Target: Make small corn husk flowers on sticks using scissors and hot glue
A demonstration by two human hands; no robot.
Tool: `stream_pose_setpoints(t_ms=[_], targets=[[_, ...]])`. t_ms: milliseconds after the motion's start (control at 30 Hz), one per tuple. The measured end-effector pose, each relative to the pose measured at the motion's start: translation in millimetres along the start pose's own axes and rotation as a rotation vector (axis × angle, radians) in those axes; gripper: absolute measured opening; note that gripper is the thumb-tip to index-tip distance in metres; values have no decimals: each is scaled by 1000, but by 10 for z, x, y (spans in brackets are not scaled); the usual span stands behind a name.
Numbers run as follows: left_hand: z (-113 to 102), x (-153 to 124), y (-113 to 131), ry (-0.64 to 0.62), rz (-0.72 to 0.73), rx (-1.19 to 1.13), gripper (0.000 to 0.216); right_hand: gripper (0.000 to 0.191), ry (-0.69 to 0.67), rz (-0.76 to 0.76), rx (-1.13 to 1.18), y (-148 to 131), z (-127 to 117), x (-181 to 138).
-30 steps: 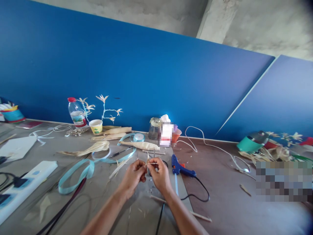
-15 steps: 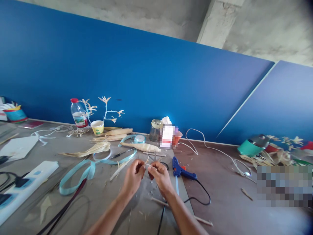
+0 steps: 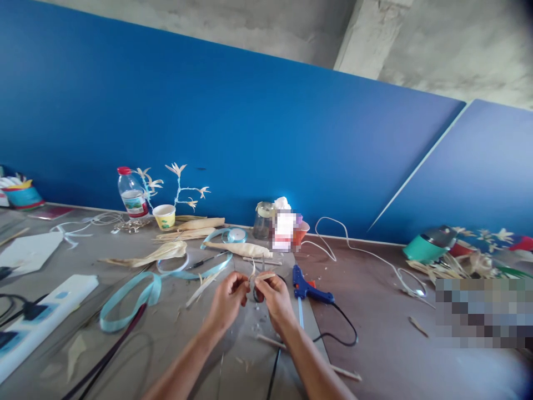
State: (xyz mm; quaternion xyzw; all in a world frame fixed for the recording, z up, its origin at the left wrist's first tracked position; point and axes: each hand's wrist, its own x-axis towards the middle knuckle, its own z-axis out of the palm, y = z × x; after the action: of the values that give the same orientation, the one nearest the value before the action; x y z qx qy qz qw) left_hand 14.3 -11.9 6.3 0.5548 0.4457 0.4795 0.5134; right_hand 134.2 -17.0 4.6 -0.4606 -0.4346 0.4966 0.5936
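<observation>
From where I stand: left hand point(image 3: 231, 294) pinches thin pale strip point(image 3: 253, 269), tip up; right hand point(image 3: 273, 297) pinches pale piece point(image 3: 265, 276). Both over grey table point(image 3: 245, 383), fingertip-held, likely for precision. Glue gun point(image 3: 313, 290) nearby, presumably for reach.

Your table point(image 3: 175, 339) has a matte grey top that gives way to brown towards two o'clock. At your ten o'clock lies a white plastic power strip point(image 3: 48, 319), near a looped pale-blue ribbon point(image 3: 155, 288). A small yellow-and-white cup point(image 3: 165, 221) stands at eleven. At twelve, a pale dried husk point(image 3: 245, 250) lies before a clear glass jar point(image 3: 261, 226); a blue plastic glue gun point(image 3: 310, 290) rests at one.
</observation>
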Motion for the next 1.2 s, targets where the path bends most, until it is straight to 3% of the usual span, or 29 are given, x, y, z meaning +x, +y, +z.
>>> stream_pose_setpoints(t_ms=[267,633,1200], targets=[[11,-14,40,-110,-120,-294,22,11,-60,36,11,-52,-24,17],[-1,-3,8,-101,-214,-344,25,15,-187,132,11,-112,-66,-9],[-68,-35,138,-277,-386,-589,27,17,-290,261,75,-172,-153,12]])
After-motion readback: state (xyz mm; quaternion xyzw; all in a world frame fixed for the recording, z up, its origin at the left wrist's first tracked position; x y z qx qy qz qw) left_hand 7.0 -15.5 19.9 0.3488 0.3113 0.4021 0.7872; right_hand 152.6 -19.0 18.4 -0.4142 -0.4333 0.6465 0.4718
